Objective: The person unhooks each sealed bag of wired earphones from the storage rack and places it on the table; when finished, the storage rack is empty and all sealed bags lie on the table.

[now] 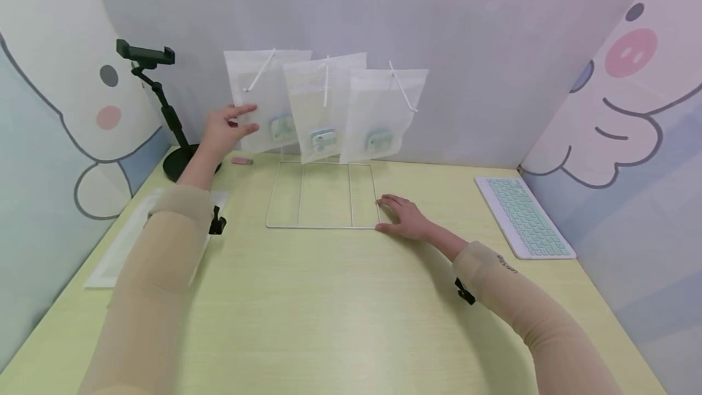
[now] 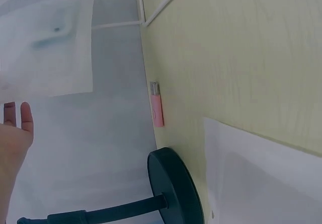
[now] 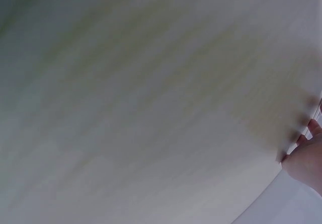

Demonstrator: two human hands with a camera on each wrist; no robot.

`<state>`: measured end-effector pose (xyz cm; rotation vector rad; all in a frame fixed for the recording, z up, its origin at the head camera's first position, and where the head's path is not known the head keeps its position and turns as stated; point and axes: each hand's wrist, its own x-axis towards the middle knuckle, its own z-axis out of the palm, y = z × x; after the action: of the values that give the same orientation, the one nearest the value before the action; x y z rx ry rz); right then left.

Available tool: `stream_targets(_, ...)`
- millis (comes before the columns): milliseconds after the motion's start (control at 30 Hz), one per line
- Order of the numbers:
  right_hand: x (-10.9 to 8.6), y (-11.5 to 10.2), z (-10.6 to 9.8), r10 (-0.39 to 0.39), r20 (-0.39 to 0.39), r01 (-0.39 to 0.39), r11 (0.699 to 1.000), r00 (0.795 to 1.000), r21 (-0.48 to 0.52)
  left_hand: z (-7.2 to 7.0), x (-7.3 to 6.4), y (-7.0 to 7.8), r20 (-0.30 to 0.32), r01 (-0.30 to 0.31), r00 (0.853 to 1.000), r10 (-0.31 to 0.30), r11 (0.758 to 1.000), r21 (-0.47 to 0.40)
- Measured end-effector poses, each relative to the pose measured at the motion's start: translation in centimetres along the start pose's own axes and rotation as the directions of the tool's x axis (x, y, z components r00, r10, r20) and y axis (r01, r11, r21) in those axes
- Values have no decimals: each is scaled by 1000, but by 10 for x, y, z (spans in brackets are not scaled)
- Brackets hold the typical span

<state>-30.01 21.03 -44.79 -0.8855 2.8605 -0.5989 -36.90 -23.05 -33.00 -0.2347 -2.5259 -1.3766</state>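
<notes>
Head view: at far left, a white sheet (image 1: 112,261) lies on the table (image 1: 307,297), lower left of the left hand (image 1: 222,130) and partly covered by the left sleeve (image 1: 164,255). A black stand (image 1: 172,117) with a round base is positioned left of the same hand. The left hand is raised, thumb and forefinger spread apart, tips at the side edge of the left bag (image 1: 258,99); whether they touch it cannot be determined. A pink stick (image 1: 241,161) lies below this hand, near the rear table edge. The left bag hangs immediately right of the left hand; farther right follow the middle bag (image 1: 307,108) and the right bag (image 1: 373,102), overlapping in view. All three bags are translucent, each containing a small blue-green item (image 1: 323,139) and hanging at a white prong (image 1: 403,87). The base of the white wire rack (image 1: 323,227) lies between the hands, below the bags. The right hand (image 1: 404,218) rests at the rack's right side, fingers on the side wire, thumb spread away at the front corner. A keyboard (image 1: 523,218) with pale green keys lies right of the right hand, well apart.
</notes>
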Motion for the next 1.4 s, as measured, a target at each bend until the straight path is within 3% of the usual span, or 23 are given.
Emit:
stream_targets(67,0,0,0,5,3,-5,1000,1000,5,-1,-4,0,1,7,1000,-7,1000,6)
stream_targets(467,-1,2,0,4,1,-4,1000,1000,12,-12,-22,1,-29,-111,993,115,986,121)
stream_targets(800,-1,1,-1,9,2,-9,1000,1000,17,-18,-43,3,-68,-224,969,238,959,174)
stream_targets(1033,0,1,0,10,14,-10,1000,1000,17,-28,-57,1,-85,-344,922,377,900,267)
stream_targets(1400,1,2,0,13,22,-13,1000,1000,23,-49,-72,16,-94,-485,831,548,797,360)
